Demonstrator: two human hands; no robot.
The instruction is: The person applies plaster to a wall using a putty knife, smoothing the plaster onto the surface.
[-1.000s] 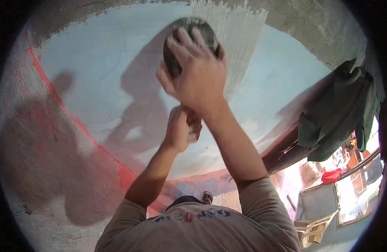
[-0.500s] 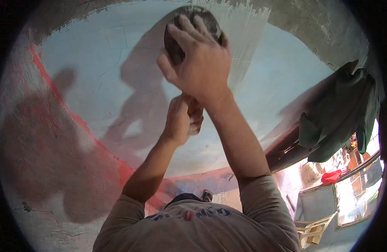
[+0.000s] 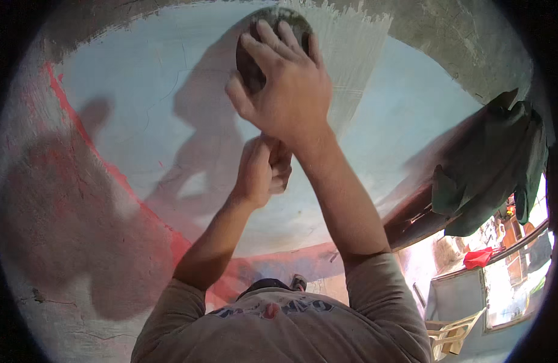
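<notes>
Against a pale blue wall (image 3: 140, 78) my right hand (image 3: 288, 91) lies over a dark, rounded, flat-looking tool (image 3: 250, 66). Its fingers are spaced and bent over the tool's face, with the thumb out to the left. The tool's exact kind cannot be made out. Just below, my left hand (image 3: 262, 172) is closed like a fist, close under the right wrist; whatever it grips is hidden. Beside the tool, a grey streaked patch (image 3: 351, 60) runs down over the blue paint.
A red painted band (image 3: 112, 172) borders the blue area on the left. Dark green cloth (image 3: 485, 163) hangs at the right, above a bright opening with a red cloth (image 3: 479, 257) on its ledge. A pale plastic chair (image 3: 457, 333) stands at lower right.
The tool and my right hand have shifted very slightly left, and the right little finger has moved in toward the other fingers. My left hand stays closed in nearly the same place.
</notes>
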